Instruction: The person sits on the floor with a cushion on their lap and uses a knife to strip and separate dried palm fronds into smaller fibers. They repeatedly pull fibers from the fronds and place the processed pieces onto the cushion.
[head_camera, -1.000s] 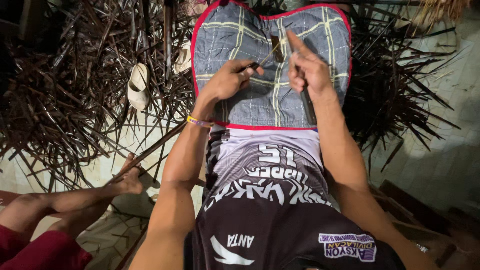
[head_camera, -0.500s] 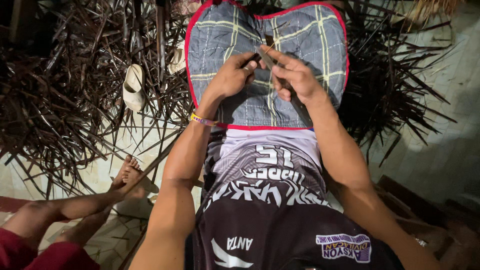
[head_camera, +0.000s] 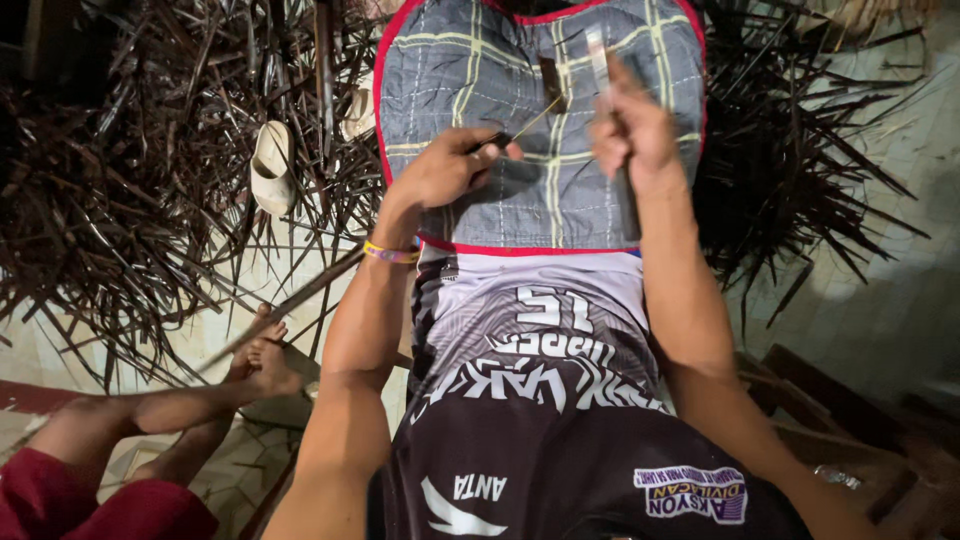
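Leaf midrib (head_camera: 540, 118) pinched between hands over plaid cloth (head_camera: 480, 70).

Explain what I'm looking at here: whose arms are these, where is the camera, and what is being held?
The camera sits on a person's head and looks down, so the two bare arms are that person's own. A grey checked cloth with a red edge covers the lap. The left hand pinches a thin leaf rib in its fingers. The right hand grips a knife, blade up. Dry leaf strips are heaped on the floor all round, with a pale sandal among them. The bare feet at the lower left belong to another person.
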